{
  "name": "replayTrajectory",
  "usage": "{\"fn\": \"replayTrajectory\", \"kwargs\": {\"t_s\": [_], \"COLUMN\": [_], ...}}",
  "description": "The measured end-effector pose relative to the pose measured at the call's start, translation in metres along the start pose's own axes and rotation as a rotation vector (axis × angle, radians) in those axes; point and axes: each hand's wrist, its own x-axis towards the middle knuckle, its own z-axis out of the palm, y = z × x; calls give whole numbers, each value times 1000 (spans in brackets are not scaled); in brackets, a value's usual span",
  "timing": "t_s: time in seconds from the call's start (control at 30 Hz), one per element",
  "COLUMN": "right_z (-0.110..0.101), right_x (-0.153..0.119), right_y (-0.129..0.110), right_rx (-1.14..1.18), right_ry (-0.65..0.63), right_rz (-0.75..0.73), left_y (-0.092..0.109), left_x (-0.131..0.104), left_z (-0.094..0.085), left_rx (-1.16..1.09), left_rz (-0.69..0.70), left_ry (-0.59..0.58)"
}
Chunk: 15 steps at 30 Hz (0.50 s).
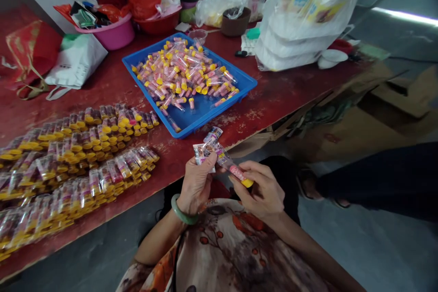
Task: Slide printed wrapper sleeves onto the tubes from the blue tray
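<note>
In front of my body, my right hand (262,187) is closed around the yellow-capped end of a clear tube (236,171) with something pink inside. My left hand (200,178) pinches small printed slips (204,150) between thumb and fingers, right at the tube's far end. Part of the slips is hidden behind the thumb. Beyond my hands, on the red table, a blue tray (186,121) bears a heap of similar yellow-capped tubes (181,68). To the left lie stacked rows of tubes (102,141) with printed slips showing inside.
A white plastic bag of boxes (290,27) stands at the back right, near a brown bowl (235,23). Pink (112,34) and red basins (159,23) fill the back left. The table's front edge (174,178) runs just before me. Another person's leg (372,182) is at right.
</note>
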Motion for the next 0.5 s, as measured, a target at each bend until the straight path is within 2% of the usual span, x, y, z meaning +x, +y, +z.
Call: {"fn": "replayTrajectory", "kwargs": {"t_s": [0.17,0.33,0.4,0.5], "right_z": [4,7,3,-7], "right_x": [-5,-1,3,8], "right_y": [-1,-2,-1,4], "right_rx": [-75,-55,45,277], "right_ry": [33,46,-44,-279], "right_rz": [-41,-15,23,116], "left_y": [-2,-3,-2,2], "left_x": [-3,-5,-5,-4], "left_z": [1,3,3,-1], "left_rx": [4,-1,20,42], "left_rz": [4,-1,-7,-8], "left_ry": [-6,14,15,-7]}}
